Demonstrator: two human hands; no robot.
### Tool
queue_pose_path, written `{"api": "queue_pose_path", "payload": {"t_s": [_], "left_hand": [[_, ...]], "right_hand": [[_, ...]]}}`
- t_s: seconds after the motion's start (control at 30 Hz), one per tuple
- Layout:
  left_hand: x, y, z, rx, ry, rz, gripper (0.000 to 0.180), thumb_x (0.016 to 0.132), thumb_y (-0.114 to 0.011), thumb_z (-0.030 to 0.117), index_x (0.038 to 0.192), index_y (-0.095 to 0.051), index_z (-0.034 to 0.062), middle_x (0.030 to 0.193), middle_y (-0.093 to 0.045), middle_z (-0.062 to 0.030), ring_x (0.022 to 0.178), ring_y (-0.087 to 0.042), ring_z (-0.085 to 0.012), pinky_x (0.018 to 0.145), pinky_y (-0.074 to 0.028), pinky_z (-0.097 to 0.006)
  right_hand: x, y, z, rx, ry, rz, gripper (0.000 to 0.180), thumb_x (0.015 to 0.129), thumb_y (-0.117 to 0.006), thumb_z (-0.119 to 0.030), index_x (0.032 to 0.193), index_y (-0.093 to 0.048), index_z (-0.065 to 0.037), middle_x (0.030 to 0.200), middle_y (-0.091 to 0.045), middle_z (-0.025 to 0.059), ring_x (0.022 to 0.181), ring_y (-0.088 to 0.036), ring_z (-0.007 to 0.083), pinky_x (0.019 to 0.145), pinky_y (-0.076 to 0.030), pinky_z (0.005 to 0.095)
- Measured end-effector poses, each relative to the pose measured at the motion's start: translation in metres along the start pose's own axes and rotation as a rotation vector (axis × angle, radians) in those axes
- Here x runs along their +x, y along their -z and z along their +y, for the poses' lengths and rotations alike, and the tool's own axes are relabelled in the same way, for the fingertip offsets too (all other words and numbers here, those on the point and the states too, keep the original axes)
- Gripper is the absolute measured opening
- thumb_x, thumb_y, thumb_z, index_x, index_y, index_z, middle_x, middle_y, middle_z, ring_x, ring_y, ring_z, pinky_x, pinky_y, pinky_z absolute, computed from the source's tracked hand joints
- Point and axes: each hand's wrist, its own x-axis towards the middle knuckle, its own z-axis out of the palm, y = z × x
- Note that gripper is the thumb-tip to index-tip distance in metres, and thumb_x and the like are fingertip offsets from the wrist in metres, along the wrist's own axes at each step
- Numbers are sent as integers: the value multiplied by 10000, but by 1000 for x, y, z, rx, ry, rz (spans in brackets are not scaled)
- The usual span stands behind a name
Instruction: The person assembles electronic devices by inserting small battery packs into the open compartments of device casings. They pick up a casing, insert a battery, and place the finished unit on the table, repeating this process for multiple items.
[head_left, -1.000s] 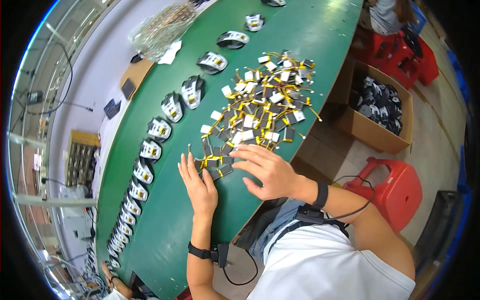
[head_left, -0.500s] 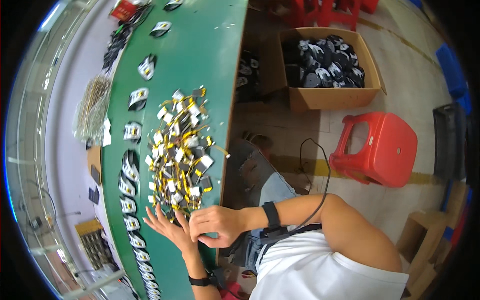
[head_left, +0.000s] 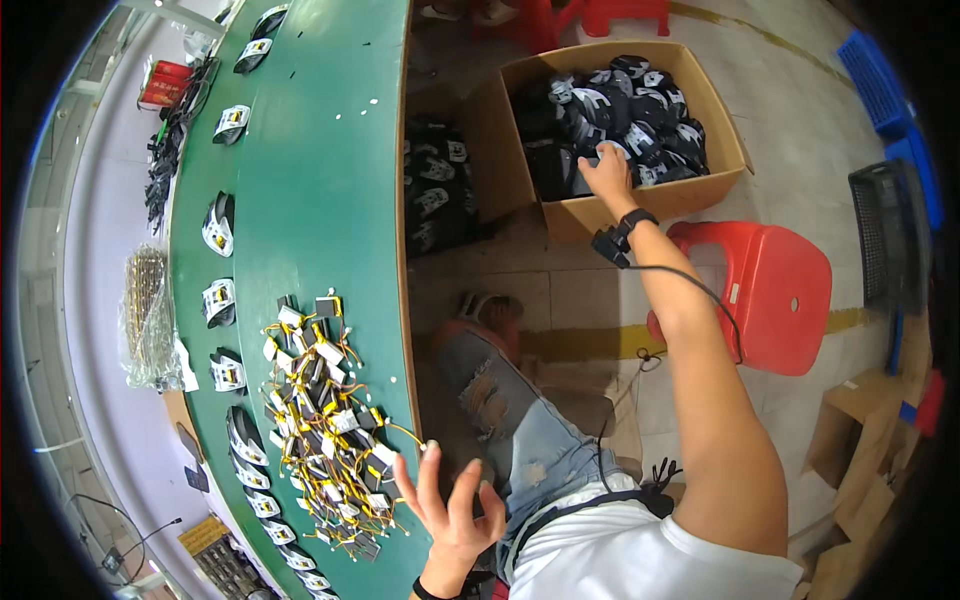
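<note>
left wrist [head_left: 447, 571] cropped by lower edge, red stool [head_left: 625, 17] by upper; right hand's [head_left: 607, 178] grip unclear

Worn on the person's head, the left fisheye camera looks down past the white shirt [head_left: 640, 550], upright and unmirrored. The left hand [head_left: 455, 525] is nearer the lens; the right hand [head_left: 608, 175] is farther out. The wide view takes in the green counter [head_left: 330, 200] left of both hands and tiled floor [head_left: 790, 140] to their right, straight edges bowing toward the rim.
</note>
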Motion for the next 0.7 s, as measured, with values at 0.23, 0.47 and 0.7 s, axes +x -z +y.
{"api": "queue_pose_path", "payload": {"t_s": [0.23, 0.47, 0.7], "left_hand": [[5, -10, -12, -89, -8, -6, 293, 674, -568, -9, 943, -649, 74, 1184, -618, -179, 1220, -495, -456, 1059, -348, -550], [6, -14, -9, -98, 119, -25, 290, 633, -581, 15, 896, -643, 120, 1121, -662, -101, 1165, -564, -347, 1087, -298, -480], [13, -15, -5, -26, 158, -71, 285, 628, -606, 47, 896, -644, 134, 1093, -677, -73, 1137, -582, -303, 1099, -247, -429]], "right_hand": [[49, -30, -18, -305, -232, -585, 909, 715, -733, -480, 1475, -349, -163, 1482, -383, 159, 1365, -377, 370, 1058, -343, 604], [66, -39, -9, -282, -72, -726, 979, 701, -743, -467, 1489, -307, -82, 1451, -428, 232, 1323, -444, 374, 1086, -385, 440], [69, -64, -33, -313, -238, -848, 1152, 635, -778, -562, 1469, -279, 57, 1486, -357, 266, 1354, -392, 398, 1095, -363, 425]]}}
